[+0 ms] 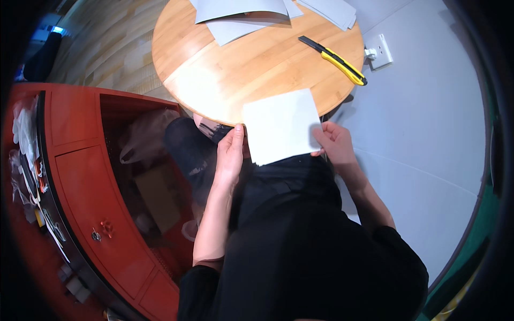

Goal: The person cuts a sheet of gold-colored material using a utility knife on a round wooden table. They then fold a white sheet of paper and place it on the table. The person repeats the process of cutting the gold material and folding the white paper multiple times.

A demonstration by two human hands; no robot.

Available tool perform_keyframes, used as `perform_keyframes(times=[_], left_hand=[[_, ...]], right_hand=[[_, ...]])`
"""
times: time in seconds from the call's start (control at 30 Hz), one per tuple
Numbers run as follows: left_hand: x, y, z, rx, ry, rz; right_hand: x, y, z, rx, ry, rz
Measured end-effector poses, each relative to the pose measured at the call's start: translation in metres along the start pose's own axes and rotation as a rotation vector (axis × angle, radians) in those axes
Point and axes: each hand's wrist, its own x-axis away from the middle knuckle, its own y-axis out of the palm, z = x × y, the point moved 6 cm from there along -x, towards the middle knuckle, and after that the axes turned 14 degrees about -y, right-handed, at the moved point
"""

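A white, roughly square sheet of paper (pixel 282 125) is tilted over my lap, its far part overlapping the near edge of a round wooden table (pixel 241 64). My right hand (pixel 333 142) is closed on the sheet's right edge, thumb on top. At the left edge of the paper is my left hand (pixel 231 152), thumb upright and fingers curled by the table rim. What those fingers hold is hidden. On the table's right side lies a yellow and black utility knife (pixel 338 63) with its dark blade end pointing far left.
Loose white sheets (pixel 235 29) and a paper stack (pixel 332 12) lie at the table's far side. A red cabinet (pixel 91 182) with an open compartment holding a plastic bag (pixel 150 136) and cardboard (pixel 157 198) stands left. A wall socket (pixel 380 52) with a plug is right.
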Motion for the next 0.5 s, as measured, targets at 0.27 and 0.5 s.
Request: perform_keyframes(times=[0.27,0.5], left_hand=[[0.018,0.021,-0.022,0.111,0.032,-0.075],[0.069,0.024,0.087,-0.198,0.723,0.078]], right_hand=[[0.015,0.023,-0.004,0.468,-0.175,-0.168],[-0.009,0.024,-0.102,0.347,-0.696,-0.059]])
